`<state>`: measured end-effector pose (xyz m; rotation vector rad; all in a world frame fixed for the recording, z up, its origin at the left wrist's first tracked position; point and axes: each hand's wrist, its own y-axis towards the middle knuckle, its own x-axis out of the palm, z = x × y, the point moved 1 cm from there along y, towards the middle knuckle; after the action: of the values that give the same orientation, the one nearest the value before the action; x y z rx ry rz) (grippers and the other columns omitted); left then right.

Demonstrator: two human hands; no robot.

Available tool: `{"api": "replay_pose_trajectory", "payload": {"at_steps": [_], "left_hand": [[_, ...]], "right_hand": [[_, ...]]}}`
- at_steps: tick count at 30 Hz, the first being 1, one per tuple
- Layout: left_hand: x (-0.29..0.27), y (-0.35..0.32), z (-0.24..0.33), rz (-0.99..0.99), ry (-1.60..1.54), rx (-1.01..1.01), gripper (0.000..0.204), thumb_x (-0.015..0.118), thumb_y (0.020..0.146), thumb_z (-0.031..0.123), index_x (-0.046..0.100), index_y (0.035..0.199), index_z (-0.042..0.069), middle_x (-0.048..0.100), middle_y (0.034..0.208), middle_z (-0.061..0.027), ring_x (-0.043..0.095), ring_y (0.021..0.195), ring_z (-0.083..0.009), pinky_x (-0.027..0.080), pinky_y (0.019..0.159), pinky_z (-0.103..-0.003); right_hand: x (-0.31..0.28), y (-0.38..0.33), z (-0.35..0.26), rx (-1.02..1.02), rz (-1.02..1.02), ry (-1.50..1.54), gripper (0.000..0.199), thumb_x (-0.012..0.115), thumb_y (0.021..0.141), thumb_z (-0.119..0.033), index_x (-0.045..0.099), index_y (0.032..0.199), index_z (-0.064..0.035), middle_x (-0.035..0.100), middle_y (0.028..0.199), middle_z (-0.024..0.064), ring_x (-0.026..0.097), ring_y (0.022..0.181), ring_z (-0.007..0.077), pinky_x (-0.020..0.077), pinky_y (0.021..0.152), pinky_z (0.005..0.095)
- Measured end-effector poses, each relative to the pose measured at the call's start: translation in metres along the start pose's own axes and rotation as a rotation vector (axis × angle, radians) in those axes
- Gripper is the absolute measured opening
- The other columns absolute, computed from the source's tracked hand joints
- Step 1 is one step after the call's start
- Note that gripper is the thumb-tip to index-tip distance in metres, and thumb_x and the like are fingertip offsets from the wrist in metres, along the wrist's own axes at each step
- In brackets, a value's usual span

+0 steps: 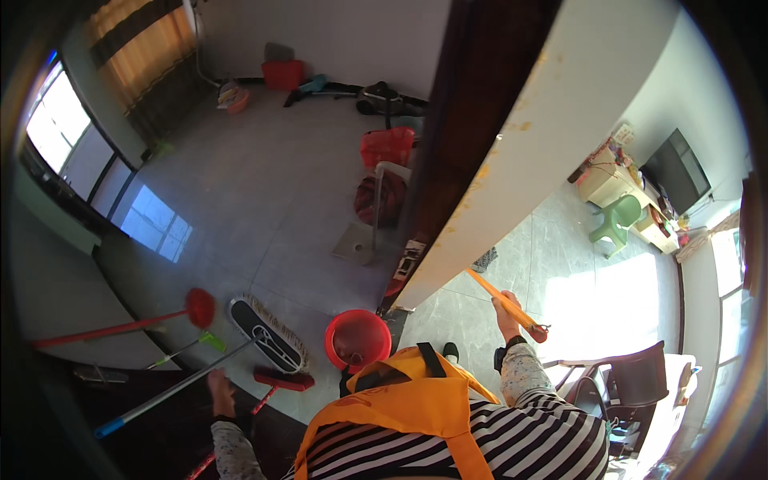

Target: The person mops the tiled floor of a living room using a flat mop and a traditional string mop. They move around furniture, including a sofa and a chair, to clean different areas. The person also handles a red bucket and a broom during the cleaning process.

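Observation:
My right hand is closed around the orange handle of a long tool. The handle's looped end points toward me, and its other end passes behind the wall edge, where a small grey fuzzy thing shows; whether they join I cannot tell. On the left, my left hand is beside the metal handle of a flat dust mop, its fingers apart and seemingly gripping nothing. Below the mop head lies a red broom head. A red bucket stands in front of me, near the doorway.
A red round brush and a green-headed tool lean at the left. A dark door frame and wall split two rooms. A vacuum cleaner lies far back. At right stand a green chair and a dark chair.

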<state>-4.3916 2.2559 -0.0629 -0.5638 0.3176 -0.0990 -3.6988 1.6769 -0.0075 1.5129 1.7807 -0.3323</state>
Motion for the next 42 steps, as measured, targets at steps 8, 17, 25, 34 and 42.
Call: {"api": "replay_pose_trajectory", "payload": {"at_steps": [8, 17, 25, 34, 42], "left_hand": [[0.373, -0.379, 0.222, -1.381, 0.366, 0.498, 0.064, 0.071, 0.091, 0.028, 0.044, 0.144, 0.005, 0.052, 0.141, -0.011, 0.047, 0.133, -0.024, 0.039, 0.108, -0.037], [0.56, -0.54, 0.257, -1.472, 0.456, 1.095, 0.057, 0.077, 0.084, 0.02, 0.054, 0.133, 0.005, 0.061, 0.127, -0.0135, 0.055, 0.12, -0.0304, 0.042, 0.104, -0.041], [0.633, -0.611, 0.242, -1.516, 0.302, 1.142, 0.019, 0.069, 0.082, 0.004, 0.065, 0.101, 0.005, 0.064, 0.083, -0.0056, 0.064, 0.076, -0.0223, 0.048, 0.072, -0.034], [0.597, -0.679, 0.309, -1.405, 0.007, 1.283, 0.01, 0.068, 0.079, 0.002, 0.067, 0.088, 0.002, 0.064, 0.072, -0.0063, 0.062, 0.066, -0.0221, 0.051, 0.073, -0.038], [0.646, -0.681, 0.315, -1.445, 0.143, 1.399, 0.021, 0.08, 0.079, 0.013, 0.063, 0.09, 0.007, 0.065, 0.068, -0.003, 0.066, 0.067, -0.0217, 0.052, 0.075, -0.04]], "right_hand": [[0.007, 0.045, -0.021, -0.337, -0.102, 0.192, 0.025, 0.079, 0.075, -0.016, 0.065, 0.094, -0.0111, 0.068, 0.096, 0.009, 0.065, 0.089, 0.0305, 0.054, 0.08, 0.0388], [0.003, 0.098, 0.012, -0.389, -0.637, 0.231, 0.023, 0.078, 0.079, -0.023, 0.064, 0.092, -0.0104, 0.066, 0.095, 0.0082, 0.064, 0.092, 0.0332, 0.0532, 0.081, 0.04], [-0.005, 0.105, 0.071, -0.112, -0.32, 0.434, 0.024, 0.082, 0.076, -0.017, 0.065, 0.092, -0.0107, 0.067, 0.103, 0.0099, 0.063, 0.093, 0.033, 0.0525, 0.082, 0.0415], [-0.068, 0.147, -0.021, -0.148, 0.123, 0.777, 0.027, 0.084, 0.076, -0.009, 0.059, 0.085, -0.0067, 0.066, 0.098, 0.0078, 0.059, 0.091, 0.024, 0.0489, 0.083, 0.0364], [-0.08, 0.237, 0.007, -0.324, 0.192, 0.665, 0.024, 0.081, 0.077, -0.002, 0.059, 0.086, -0.0061, 0.064, 0.099, 0.0088, 0.058, 0.091, 0.0233, 0.0499, 0.083, 0.034]]}}
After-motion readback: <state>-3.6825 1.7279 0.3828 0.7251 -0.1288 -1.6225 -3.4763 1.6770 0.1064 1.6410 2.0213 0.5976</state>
